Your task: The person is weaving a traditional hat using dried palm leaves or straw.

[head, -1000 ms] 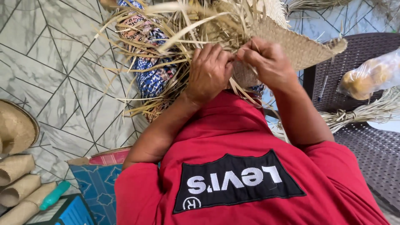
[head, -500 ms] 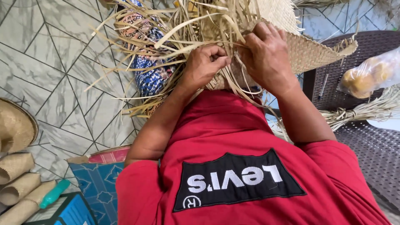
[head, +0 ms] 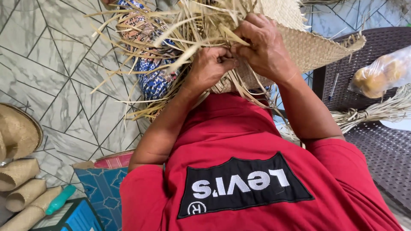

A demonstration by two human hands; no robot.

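while both hands work at its unfinished edge, the woven straw piece (head: 299, 42) sits over the person's lap, above the red shirt (head: 239, 171). the left hand (head: 209, 64) has its grip closed on loose straw strands (head: 180, 38); the right hand (head: 265, 42) presses its closed grip on the weave beside it. in my judgement a dry strand could snap or slip loose if pulled too hard. counted: one straw bundle (head: 376, 112) and one bag of round fruit (head: 379, 72) on the dark wicker seat (head: 385, 149); three woven rolls (head: 21, 188) and one straw hat (head: 17, 132) at the floor's left edge.
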